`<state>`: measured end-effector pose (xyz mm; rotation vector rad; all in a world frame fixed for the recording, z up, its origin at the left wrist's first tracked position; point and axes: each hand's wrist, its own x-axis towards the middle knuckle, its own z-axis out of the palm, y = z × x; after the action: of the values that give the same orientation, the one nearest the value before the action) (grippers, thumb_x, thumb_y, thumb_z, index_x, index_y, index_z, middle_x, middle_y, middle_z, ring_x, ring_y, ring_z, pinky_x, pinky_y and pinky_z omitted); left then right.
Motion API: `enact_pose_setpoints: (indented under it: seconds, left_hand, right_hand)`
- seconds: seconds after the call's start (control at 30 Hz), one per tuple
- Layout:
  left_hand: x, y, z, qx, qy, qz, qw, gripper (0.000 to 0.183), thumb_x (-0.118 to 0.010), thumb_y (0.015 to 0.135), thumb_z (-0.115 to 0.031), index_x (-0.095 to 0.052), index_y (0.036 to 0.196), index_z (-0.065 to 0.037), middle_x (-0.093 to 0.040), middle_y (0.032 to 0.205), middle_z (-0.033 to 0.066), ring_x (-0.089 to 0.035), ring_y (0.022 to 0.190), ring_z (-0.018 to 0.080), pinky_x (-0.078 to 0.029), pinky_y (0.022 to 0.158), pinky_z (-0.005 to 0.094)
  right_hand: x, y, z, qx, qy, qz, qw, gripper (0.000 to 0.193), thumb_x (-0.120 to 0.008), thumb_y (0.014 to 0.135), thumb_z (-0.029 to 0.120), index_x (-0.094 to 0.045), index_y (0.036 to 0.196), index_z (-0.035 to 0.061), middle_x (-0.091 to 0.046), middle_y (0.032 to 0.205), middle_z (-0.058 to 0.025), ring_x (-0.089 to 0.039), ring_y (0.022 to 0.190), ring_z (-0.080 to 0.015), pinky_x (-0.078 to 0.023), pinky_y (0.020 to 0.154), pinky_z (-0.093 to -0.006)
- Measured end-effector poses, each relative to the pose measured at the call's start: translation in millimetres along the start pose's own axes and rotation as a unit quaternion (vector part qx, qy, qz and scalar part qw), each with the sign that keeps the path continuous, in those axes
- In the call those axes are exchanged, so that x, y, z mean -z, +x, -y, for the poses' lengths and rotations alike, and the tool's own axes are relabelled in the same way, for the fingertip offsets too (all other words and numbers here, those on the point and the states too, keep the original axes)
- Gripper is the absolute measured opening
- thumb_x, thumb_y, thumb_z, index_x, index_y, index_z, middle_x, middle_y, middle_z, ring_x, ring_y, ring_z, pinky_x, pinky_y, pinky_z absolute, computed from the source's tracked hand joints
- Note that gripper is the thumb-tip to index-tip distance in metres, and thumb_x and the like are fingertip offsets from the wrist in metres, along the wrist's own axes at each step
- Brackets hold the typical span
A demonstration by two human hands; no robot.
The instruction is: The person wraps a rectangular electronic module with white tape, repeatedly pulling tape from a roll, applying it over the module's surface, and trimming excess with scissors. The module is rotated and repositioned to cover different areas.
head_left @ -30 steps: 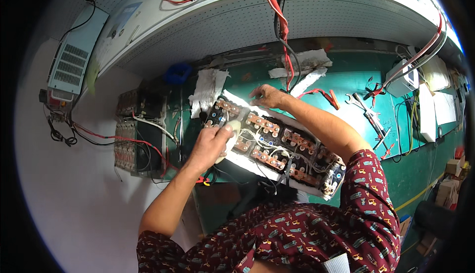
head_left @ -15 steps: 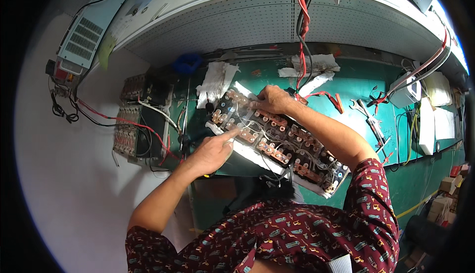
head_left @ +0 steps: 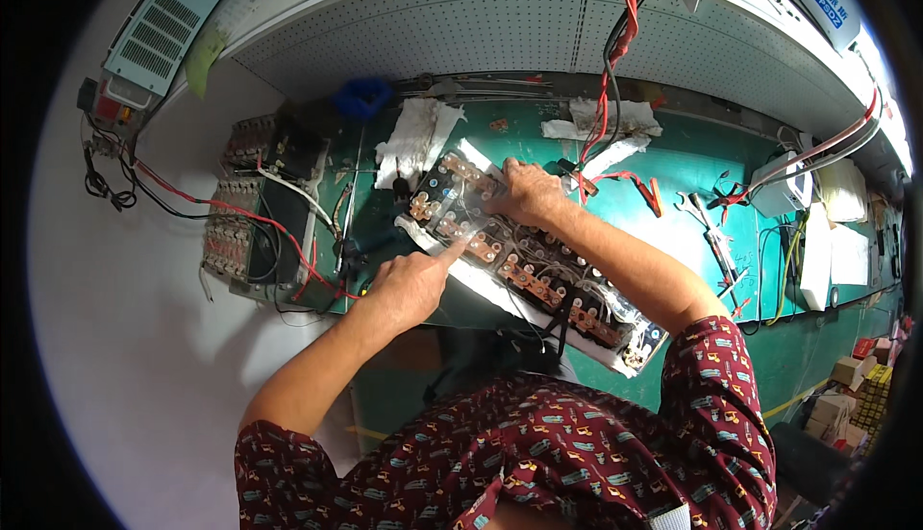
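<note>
A long battery pack (head_left: pixel 538 285) lies slanted on the green bench, with copper bars, round terminals and thin wires across its top. Something clear and hazy, like a plastic sheet, covers its left part. My left hand (head_left: pixel 409 288) is at the pack's near-left edge, index finger stretched out onto the hazy part and the other fingers curled. My right hand (head_left: pixel 532 194) rests at the far long edge with bent fingers closed downward; what they grip is hidden. White padding (head_left: pixel 481 285) shows along the pack's near edge.
Another battery block (head_left: pixel 236 227) with red and black cables stands at the left. Red and black leads (head_left: pixel 615 59) hang down beyond my right hand. Wrenches (head_left: pixel 710 232) lie at the right, near a white box-shaped device (head_left: pixel 781 186). Ragged white cloth (head_left: pixel 415 136) lies behind the pack.
The view has shifted slightly. My left index finger still reaches onto the pack, its thumb now less visible. My right hand stays at the far edge, its fingers drawn in a little.
</note>
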<state>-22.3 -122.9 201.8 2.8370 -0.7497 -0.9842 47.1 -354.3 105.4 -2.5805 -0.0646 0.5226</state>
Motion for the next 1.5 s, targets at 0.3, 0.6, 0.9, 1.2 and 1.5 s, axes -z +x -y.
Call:
enact_pose_setpoints:
  seconds: [0.3,0.6,0.9,1.2,1.5]
  left_hand:
    - [35.8,5.7,19.7,-0.029,-0.094,-0.098,0.990,0.038,-0.061,0.087,-0.008,-0.059,0.125,-0.001,-0.069,0.101,0.0290,-0.068,0.098,0.0463,-0.054,0.087,0.0516]
    - [84.2,31.8,21.8,-0.088,-0.146,-0.088,0.981,0.047,-0.061,0.091,-0.024,-0.052,0.124,0.008,-0.062,0.125,0.0316,-0.062,0.117,0.0427,-0.050,0.098,0.0458]
    - [-116.8,39.2,180.1,0.037,-0.183,-0.224,0.957,0.037,-0.075,0.086,-0.031,-0.066,0.112,-0.005,-0.072,0.099,0.0237,-0.069,0.098,0.0439,-0.055,0.082,0.0531]
    - [-283.7,75.2,254.7,0.075,-0.041,-0.003,0.996,0.051,-0.076,0.085,-0.043,-0.067,0.119,-0.006,-0.061,0.128,0.0170,-0.056,0.125,0.0343,-0.043,0.106,0.0437]
    - [-167.0,17.1,259.3,0.106,-0.082,0.000,0.991,0.049,-0.078,0.073,-0.026,-0.065,0.113,-0.001,-0.072,0.116,0.0186,-0.068,0.115,0.0355,-0.053,0.099,0.0480]
  right_hand:
    - [7.8,-36.9,19.7,0.092,-0.010,-0.058,0.994,0.083,-0.078,0.084,0.049,-0.048,0.144,0.0005,-0.060,0.137,-0.0222,-0.056,0.129,-0.0412,-0.047,0.106,-0.0523]
    - [-4.7,-61.3,77.9,0.197,0.170,-0.265,0.929,0.046,-0.077,0.080,0.013,-0.063,0.123,0.0076,-0.071,0.105,-0.0193,-0.070,0.095,-0.0423,-0.057,0.081,-0.0496]
    - [-6.3,-43.0,50.5,0.075,0.292,-0.299,0.905,0.029,-0.073,0.096,0.017,-0.063,0.112,-0.0056,-0.072,0.091,-0.0171,-0.070,0.084,-0.0230,-0.056,0.075,-0.0374]
    - [21.2,-46.3,45.8,-0.060,0.519,-0.183,0.833,0.039,-0.066,0.102,0.030,-0.061,0.120,-0.0051,-0.069,0.101,-0.0129,-0.073,0.091,-0.0226,-0.063,0.081,-0.0379]
    - [24.3,-39.3,46.7,-0.102,0.553,-0.182,0.807,0.030,-0.063,0.103,0.024,-0.064,0.115,-0.0035,-0.069,0.101,-0.0109,-0.072,0.089,-0.0213,-0.063,0.077,-0.0343]
